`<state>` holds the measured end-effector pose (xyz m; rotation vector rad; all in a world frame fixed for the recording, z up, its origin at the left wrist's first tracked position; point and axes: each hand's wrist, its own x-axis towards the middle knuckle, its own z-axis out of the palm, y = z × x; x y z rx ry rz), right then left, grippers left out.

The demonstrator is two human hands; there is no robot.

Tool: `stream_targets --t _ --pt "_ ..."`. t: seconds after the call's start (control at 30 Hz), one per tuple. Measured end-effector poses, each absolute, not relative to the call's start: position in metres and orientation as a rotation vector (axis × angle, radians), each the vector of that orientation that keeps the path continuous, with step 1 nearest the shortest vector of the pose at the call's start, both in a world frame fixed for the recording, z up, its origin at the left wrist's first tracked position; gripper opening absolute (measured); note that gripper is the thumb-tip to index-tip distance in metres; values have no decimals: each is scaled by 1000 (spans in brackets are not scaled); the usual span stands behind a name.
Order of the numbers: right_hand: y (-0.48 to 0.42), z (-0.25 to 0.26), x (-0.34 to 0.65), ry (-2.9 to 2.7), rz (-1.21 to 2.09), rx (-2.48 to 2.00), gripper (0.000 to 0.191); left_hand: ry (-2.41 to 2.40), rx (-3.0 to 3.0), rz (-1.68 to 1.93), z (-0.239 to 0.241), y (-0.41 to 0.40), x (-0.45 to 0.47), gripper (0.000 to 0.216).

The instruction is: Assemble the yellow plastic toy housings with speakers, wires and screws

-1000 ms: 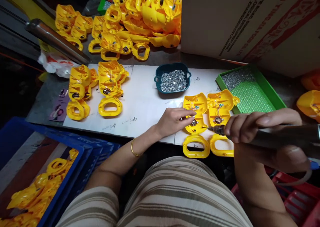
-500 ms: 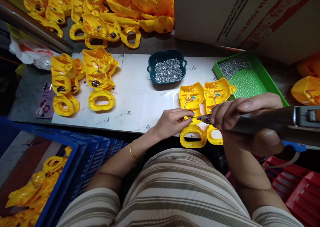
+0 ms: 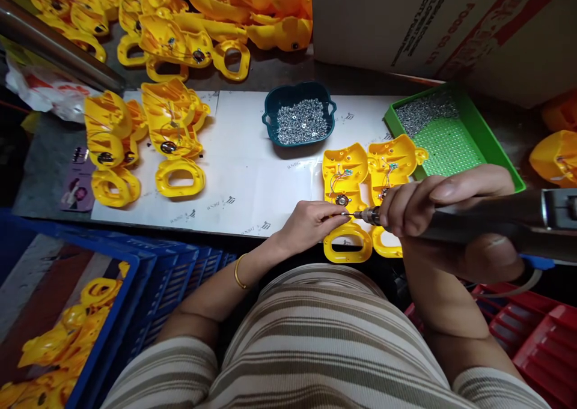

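Note:
My right hand [image 3: 451, 217] grips a dark electric screwdriver [image 3: 487, 220] lying almost level, its bit pointing left. At the bit's tip, thumb and forefinger of my left hand [image 3: 311, 220] are pinched together; whatever is between them is too small to make out. Just beneath is a yellow plastic shell half [image 3: 345, 163] with a ring-shaped handle, thin wires, a small green board and a round metal part. A second yellow shell [image 3: 391, 157] lies against it on the right, partly covered by my right hand.
A dark teal basket [image 3: 299, 142] holds many small metal screws. Behind my right hand is a green tray [image 3: 491, 148] with more small metal pieces. Yellow shells [image 3: 174, 118] sit at left and in piles behind. A cardboard box [image 3: 383, 30] stands at the back; a blue crate [image 3: 112, 313] is lower left.
The view has shifted slightly. My left fingers sit a little lower on the shell, uncovering the round metal part. The screwdriver stays in my right hand, its bit still at my left fingertips.

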<state>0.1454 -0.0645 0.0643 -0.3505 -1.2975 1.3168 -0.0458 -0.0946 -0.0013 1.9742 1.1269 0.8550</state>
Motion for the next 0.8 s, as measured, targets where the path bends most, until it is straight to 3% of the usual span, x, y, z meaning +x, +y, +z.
stream_targets --t 0.5,0.67,0.8 --pt "-72 66 135 -1253 1363 -475 29 1116 2050 706 4 -99 -48 22" --pt "-71 65 133 -1241 1304 -583 33 1392 2068 937 -4 -99 -58 53" --pt "-59 49 127 -1275 1226 -485 30 1583 2112 818 -16 -101 -58 88"
